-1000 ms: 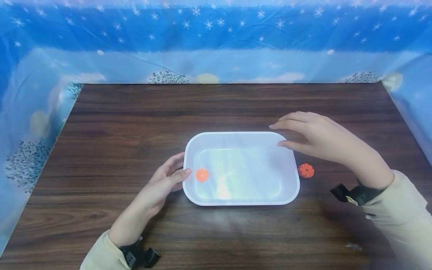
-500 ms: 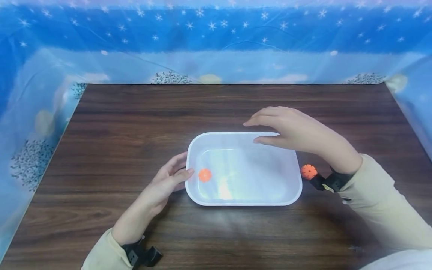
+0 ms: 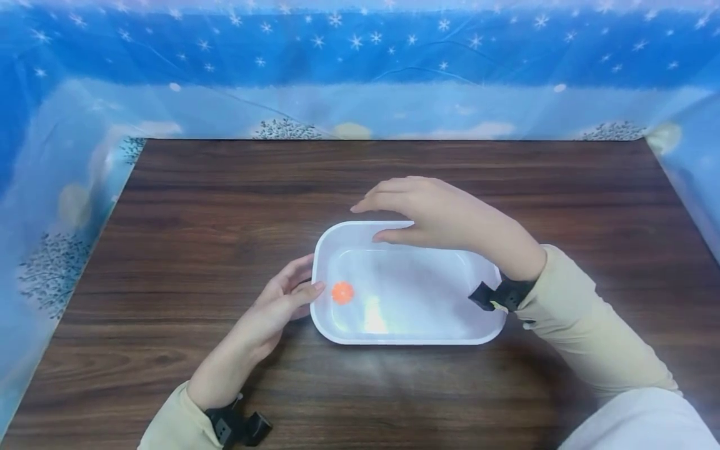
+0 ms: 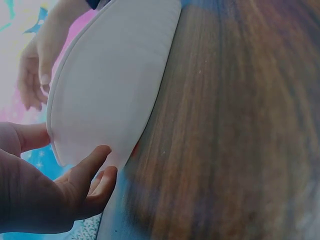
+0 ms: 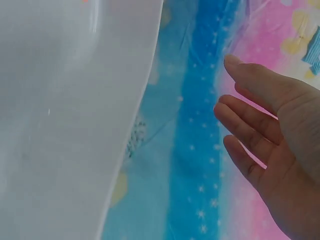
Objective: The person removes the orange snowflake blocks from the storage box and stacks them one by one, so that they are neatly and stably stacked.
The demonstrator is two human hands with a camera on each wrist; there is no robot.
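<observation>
A white plastic tub with rounded corners sits on the table. My left hand grips its left end, thumb over the rim and fingers against the outer wall, as the left wrist view also shows. One small orange flower-shaped disc lies inside the tub near that end. Above the tub's back rim hangs my right hand, its fingers slightly bent and apart from the thumb. It holds nothing in the right wrist view. A small red-orange patch shows at the tub's lower edge in the left wrist view; its kind cannot be told.
The dark wood-grain table runs on all sides of the tub. A blue snowflake-patterned cloth stands behind and along its sides. A black wrist camera on the right arm overhangs the tub's right end.
My right hand has moved left from the tub's right corner to over its back rim. The second orange disc, right of the tub, is now hidden behind the right arm. The left hand keeps its grip.
</observation>
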